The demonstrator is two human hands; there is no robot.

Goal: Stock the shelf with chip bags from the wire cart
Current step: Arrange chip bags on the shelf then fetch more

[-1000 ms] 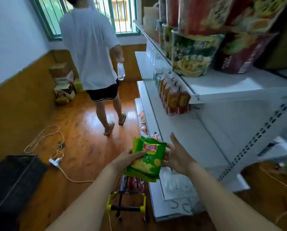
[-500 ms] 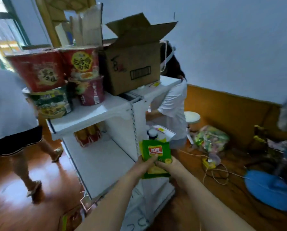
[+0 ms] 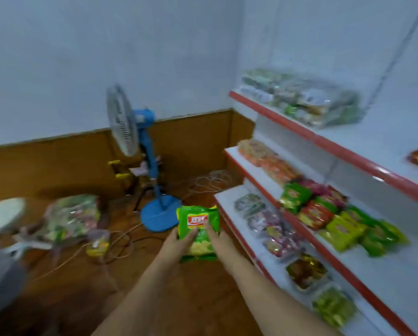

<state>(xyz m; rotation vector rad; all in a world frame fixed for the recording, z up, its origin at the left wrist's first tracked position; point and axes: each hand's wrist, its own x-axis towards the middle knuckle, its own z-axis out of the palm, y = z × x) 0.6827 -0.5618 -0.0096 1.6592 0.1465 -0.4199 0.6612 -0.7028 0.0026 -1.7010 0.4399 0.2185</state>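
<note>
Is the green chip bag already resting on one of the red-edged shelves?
No, the green chip bag is held in the air between left hand and right hand, beside the shelves.

Both hands hold a green chip bag (image 3: 198, 232) upright out in front, the left hand (image 3: 178, 241) gripping its left edge with the thumb across the front, the right hand (image 3: 218, 241) gripping its right edge. To the right stands a white shelf unit with red edges (image 3: 307, 135), its tiers carrying green, red and yellow snack bags (image 3: 334, 219). A blue pedestal fan (image 3: 140, 151) stands on the wooden floor (image 3: 193, 292) beyond the bag, with cables (image 3: 120, 246) beside its base.
</note>
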